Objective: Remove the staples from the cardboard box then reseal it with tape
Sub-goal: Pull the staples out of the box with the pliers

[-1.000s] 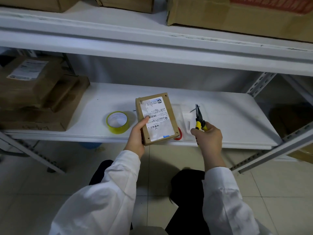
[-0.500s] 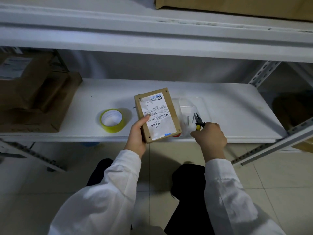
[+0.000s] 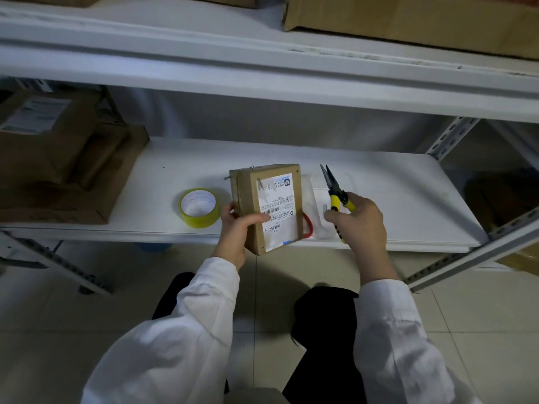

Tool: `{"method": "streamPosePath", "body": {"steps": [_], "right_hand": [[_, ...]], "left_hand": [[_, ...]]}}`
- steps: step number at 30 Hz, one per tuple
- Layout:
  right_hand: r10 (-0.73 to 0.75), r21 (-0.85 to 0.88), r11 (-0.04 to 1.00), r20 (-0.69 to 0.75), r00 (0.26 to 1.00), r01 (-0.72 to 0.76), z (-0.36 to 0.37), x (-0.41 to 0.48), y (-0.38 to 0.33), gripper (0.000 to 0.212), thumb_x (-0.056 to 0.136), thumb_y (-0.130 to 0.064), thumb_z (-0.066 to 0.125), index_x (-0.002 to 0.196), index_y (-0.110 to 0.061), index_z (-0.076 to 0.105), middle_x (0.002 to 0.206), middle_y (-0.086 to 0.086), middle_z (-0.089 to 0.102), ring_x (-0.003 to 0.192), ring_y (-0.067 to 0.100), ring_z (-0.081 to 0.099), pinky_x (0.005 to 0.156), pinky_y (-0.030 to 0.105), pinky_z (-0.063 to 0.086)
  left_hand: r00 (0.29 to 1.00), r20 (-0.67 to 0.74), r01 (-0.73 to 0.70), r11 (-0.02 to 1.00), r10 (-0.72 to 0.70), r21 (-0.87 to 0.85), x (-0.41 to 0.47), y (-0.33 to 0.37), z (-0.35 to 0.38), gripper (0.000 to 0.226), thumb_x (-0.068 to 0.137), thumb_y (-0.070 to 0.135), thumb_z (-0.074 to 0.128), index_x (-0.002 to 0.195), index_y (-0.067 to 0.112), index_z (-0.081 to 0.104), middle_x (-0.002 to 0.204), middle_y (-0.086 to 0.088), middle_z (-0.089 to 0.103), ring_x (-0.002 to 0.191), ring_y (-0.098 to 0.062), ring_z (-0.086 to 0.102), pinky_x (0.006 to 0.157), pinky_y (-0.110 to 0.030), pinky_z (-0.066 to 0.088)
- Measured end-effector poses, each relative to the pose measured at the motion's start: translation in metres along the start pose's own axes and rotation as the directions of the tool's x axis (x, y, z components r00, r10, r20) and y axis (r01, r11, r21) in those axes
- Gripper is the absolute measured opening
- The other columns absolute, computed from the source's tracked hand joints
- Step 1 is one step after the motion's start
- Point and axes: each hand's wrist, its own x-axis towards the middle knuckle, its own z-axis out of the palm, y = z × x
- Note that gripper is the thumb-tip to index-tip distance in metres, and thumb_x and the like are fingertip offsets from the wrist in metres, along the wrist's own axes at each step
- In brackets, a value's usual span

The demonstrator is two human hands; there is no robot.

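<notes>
Step in hand looks like staple pulling, taping comes after, so here's how I'd play it. Small brown cardboard box with the white shipping label (image 3: 264, 205) is tipped up at the front edge of the white metal shelf (image 3: 408, 199), between the yellow-green roll of tape (image 3: 199, 207) and a clear plastic tray (image 3: 350, 182). The left hand (image 3: 236, 225) grips it, thumb laid across the label and fingers wrapped round the left side. The right hand (image 3: 358, 223) has its fingers curled round the handles of the yellow-handled needle-nose pliers (image 3: 335, 193), with the noses pointing away over the tray and parted just a little. A couple of small metal prongs (image 3: 226, 178) poke out near the box's far left corner. They look like staples, but they're too tiny to swear to. I'd turn that corner toward the pliers and brace the box flat on the shelf instead of mid-air. Then bite one leg close to the cardboard and rock it straight out, since going sideways risks tearing the flap. Keep the thumb clear of the tips, and drop each staple in the tray. The tape roll sits just beside the box, handy for the reseal.
</notes>
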Motion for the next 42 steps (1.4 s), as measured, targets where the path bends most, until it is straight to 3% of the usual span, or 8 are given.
{"method": "streamPosePath", "body": {"steps": [4,8,14,18,22,34,39,42], "right_hand": [[-0.120,0.099,0.989,0.109,0.987,0.110,-0.011,-0.015,-0.024,0.054,0.063,-0.030,0.071,0.116,-0.025,0.062,0.105,-0.001,0.058,0.089,0.022,0.058,0.076,0.033,0.047],[-0.169,0.203,0.970,0.173,0.970,0.133,-0.010,-0.027,-0.040,0.040,0.071,-0.018,0.074,0.110,-0.024,0.063,0.107,-0.003,0.063,0.098,0.020,0.058,0.086,0.038,0.048],[-0.107,0.492,0.869,0.298,0.949,-0.057,-0.001,-0.036,-0.048,0.049,0.067,-0.029,0.069,0.109,-0.011,0.053,0.076,-0.006,0.054,0.070,0.010,0.052,0.060,0.023,0.038],[-0.065,0.575,0.800,0.368,0.928,-0.172,0.003,-0.037,-0.037,0.046,0.086,-0.015,0.063,0.128,-0.008,0.044,0.086,0.000,0.055,0.072,0.012,0.053,0.061,0.024,0.041],[-0.096,0.644,0.730,0.428,0.899,-0.229,0.007,-0.040,-0.035,0.064,0.074,-0.019,0.073,0.128,-0.012,0.041,0.104,0.011,0.060,0.073,0.018,0.060,0.053,0.024,0.047],[-0.070,0.789,0.601,0.208,0.976,-0.125,0.020,-0.041,-0.033,0.055,0.082,-0.009,0.068,0.125,-0.020,0.035,0.107,0.003,0.058,0.095,0.021,0.061,0.066,0.028,0.049],[-0.042,0.837,0.532,0.177,0.983,-0.128,0.026,-0.043,-0.032,0.053,0.083,-0.008,0.067,0.121,-0.024,0.034,0.110,0.003,0.057,0.101,0.024,0.060,0.067,0.028,0.051],[-0.079,0.814,0.571,0.184,0.980,-0.106,0.027,-0.043,-0.032,0.056,0.081,-0.007,0.069,0.120,-0.024,0.034,0.121,0.008,0.054,0.109,0.027,0.058,0.072,0.033,0.052]], "left_hand": [[0.998,-0.029,-0.060,0.997,0.062,0.050,-0.008,0.009,-0.007,0.064,0.046,0.010,0.065,0.106,0.019,0.044,0.096,0.002,0.061,0.086,-0.018,0.061,0.067,-0.029,0.048],[0.991,-0.018,-0.126,0.981,0.130,0.149,-0.017,0.018,-0.013,0.077,0.044,0.009,0.065,0.115,0.021,0.036,0.096,0.006,0.055,0.085,-0.012,0.056,0.071,-0.029,0.048],[0.985,0.171,-0.056,0.982,0.025,0.181,-0.023,0.030,-0.030,0.078,0.043,0.005,0.057,0.120,0.016,0.051,0.107,-0.011,0.064,0.089,-0.027,0.063,0.069,-0.032,0.050],[0.965,0.260,-0.011,0.988,-0.030,0.157,-0.028,0.038,-0.036,0.071,0.047,0.003,0.051,0.117,0.012,0.055,0.098,-0.013,0.067,0.084,-0.031,0.064,0.071,-0.034,0.050],[0.948,0.315,-0.008,0.992,-0.033,0.128,-0.031,0.042,-0.036,0.052,0.050,0.003,0.047,0.098,0.017,0.063,0.087,-0.007,0.071,0.078,-0.026,0.067,0.074,-0.033,0.049],[0.942,0.328,-0.167,0.938,0.062,0.303,-0.037,0.050,-0.018,0.028,0.087,0.005,0.059,0.109,0.022,0.060,0.094,0.007,0.071,0.083,-0.006,0.069,0.063,-0.011,0.052],[0.956,0.236,-0.270,0.838,0.175,0.475,-0.040,0.044,-0.005,0.095,0.071,0.018,0.080,0.145,0.025,0.022,0.127,0.004,0.053,0.117,-0.016,0.051,0.098,-0.030,0.045],[0.936,0.267,-0.341,0.772,0.228,0.537,-0.043,0.037,-0.001,0.125,0.048,0.030,0.091,0.142,0.038,0.008,0.138,0.004,0.038,0.129,-0.017,0.038,0.108,-0.042,0.040]]}}
